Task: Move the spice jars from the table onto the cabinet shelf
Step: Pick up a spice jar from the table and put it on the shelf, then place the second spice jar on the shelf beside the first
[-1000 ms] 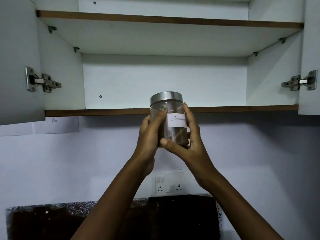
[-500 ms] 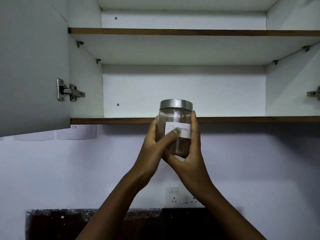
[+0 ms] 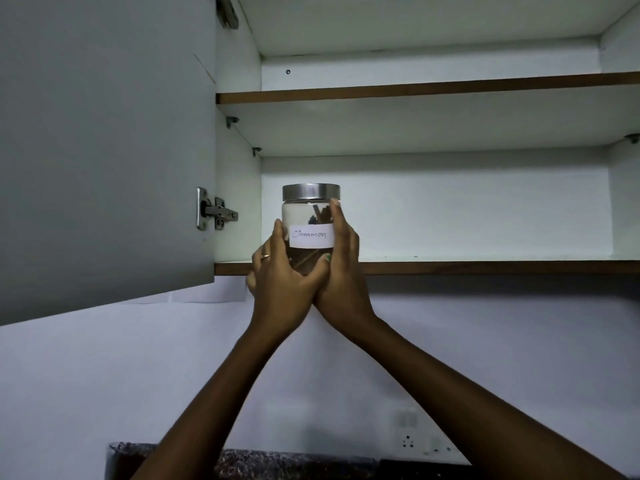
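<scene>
Up at the cabinet now, both hands are wrapped around one spice jar (image 3: 310, 230), a clear glass one with a steel lid (image 3: 311, 192) and a handwritten paper label (image 3: 311, 236) reading Cinnamon. The left hand (image 3: 282, 278) cups its lower side at nine o'clock, fingers curled close and the thumb laid across the base; the right hand (image 3: 343, 265) presses flat against the three o'clock side, fingertips reaching almost to the lid. The jar stands upright, its bottom about level with the front edge of the lower shelf (image 3: 485, 267), toward that shelf's left end. Whether it already rests on the board I cannot tell, since the hands hide its base.

I'd judge this the placing step: the jar wants sliding inward and settling before the fingers let go.

The shelf looks bare and white inside, with another shelf (image 3: 415, 91) above at twelve o'clock. The open door (image 3: 104, 150) hangs at nine o'clock on its hinge (image 3: 214, 213). Down at five o'clock a wall socket (image 3: 415, 438) sits above a dark speckled counter (image 3: 277, 462).
</scene>
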Action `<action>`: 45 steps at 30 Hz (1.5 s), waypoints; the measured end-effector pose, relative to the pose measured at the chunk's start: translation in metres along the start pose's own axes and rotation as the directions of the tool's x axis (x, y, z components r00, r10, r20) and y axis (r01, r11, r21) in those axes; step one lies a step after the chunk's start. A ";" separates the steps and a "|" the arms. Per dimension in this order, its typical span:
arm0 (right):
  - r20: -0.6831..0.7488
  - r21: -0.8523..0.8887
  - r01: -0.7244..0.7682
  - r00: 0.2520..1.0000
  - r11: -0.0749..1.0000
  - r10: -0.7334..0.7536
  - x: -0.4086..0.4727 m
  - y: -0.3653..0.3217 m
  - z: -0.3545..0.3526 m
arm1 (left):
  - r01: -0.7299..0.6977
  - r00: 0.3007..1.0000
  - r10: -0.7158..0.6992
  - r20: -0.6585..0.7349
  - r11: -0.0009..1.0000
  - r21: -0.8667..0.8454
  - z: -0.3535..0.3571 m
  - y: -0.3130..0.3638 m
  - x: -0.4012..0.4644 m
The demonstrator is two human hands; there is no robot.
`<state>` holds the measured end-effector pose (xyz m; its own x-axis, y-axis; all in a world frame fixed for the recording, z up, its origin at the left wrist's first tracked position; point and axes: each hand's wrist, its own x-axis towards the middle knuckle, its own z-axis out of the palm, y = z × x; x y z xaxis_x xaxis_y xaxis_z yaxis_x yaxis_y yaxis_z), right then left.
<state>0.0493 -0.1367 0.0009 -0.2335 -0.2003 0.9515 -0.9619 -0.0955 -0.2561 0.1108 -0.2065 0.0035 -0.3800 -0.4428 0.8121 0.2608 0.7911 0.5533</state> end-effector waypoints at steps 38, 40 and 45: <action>-0.002 -0.532 -0.009 1.000 0.847 0.009 -0.106 0.048 0.025 | -0.230 0.973 0.228 0.037 0.932 0.282 0.022 -0.130 -0.098; 0.041 -0.582 -0.074 0.992 0.810 0.120 -0.150 0.055 0.008 | -0.210 0.972 0.175 0.160 0.949 0.236 0.034 -0.137 -0.140; 0.025 -0.684 -0.279 0.914 0.674 0.404 -0.275 0.063 -0.045 | -0.096 0.890 0.005 0.455 0.979 0.178 0.059 -0.154 -0.254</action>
<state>0.0461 -0.0438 -0.2692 -0.5985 -0.2457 0.7625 -0.6806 0.6580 -0.3221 0.1147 -0.1915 -0.2989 -0.7413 -0.1983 0.6413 0.1340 0.8924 0.4309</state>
